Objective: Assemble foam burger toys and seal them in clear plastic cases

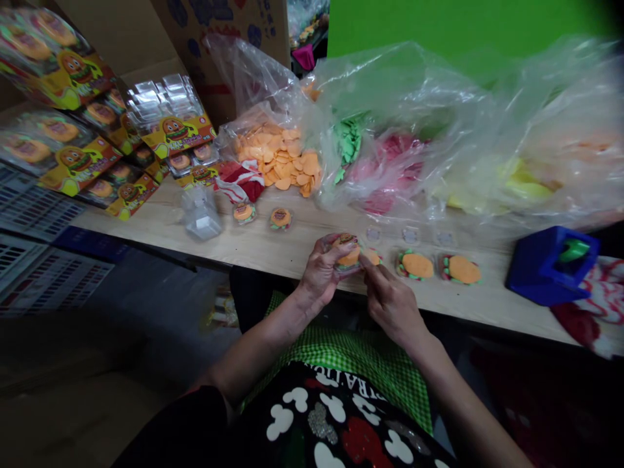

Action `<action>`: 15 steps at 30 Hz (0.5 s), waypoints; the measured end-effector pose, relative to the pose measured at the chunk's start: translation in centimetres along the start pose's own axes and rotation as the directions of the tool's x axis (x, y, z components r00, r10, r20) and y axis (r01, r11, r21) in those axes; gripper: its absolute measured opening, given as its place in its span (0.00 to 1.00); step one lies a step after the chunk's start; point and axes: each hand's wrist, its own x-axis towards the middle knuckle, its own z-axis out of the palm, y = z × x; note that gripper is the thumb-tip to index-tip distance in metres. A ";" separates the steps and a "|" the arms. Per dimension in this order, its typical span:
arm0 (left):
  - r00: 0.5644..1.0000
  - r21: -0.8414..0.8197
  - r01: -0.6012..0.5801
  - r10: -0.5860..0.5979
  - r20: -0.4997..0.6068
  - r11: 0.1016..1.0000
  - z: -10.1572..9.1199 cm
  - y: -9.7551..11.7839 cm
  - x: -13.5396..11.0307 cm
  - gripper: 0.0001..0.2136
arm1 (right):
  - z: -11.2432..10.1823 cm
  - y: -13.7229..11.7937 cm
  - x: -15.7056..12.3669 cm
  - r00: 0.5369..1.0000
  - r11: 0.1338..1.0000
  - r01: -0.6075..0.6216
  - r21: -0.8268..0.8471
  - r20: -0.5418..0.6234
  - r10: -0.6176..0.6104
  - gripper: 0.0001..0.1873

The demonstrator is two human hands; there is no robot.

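My left hand (322,268) is closed around a small toy burger (347,252) in a clear plastic case, held just above the front of the table. The fingers of my right hand (390,296) are bunched against the right side of that burger; whether they pinch a small piece is hidden. To the right lie two open clear cases with layered burgers, a nearer one (416,265) and a farther one (461,268); orange tops show with green and red edges. Left of my hands sit two closed burger cases, one (281,218) beside another (243,212).
Clear bags along the back hold orange pieces (277,153), green pieces (348,140), pink pieces (397,156) and yellow pieces (526,182). A blue tape dispenser (541,266) stands at right. Burger packs (178,127) are stacked at left, near empty clear cases (201,214) and a red-white cloth (241,181).
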 end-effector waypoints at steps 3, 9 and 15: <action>1.000 0.010 0.009 -0.009 -0.003 1.000 -0.5 0.0 0.1 0.18 | -0.7 0.6 -0.3 0.998 0.976 -0.054 0.213 0.055 0.043 0.22; 0.990 0.085 0.015 -0.027 0.138 0.996 -0.9 0.2 -0.5 0.22 | -2.7 1.7 0.4 0.910 0.733 -0.374 0.568 0.070 0.409 0.16; 0.960 0.201 0.030 -0.085 0.268 0.979 -0.6 -0.8 -1.6 0.24 | -1.8 1.1 2.2 0.919 0.753 -0.354 0.554 0.058 0.389 0.19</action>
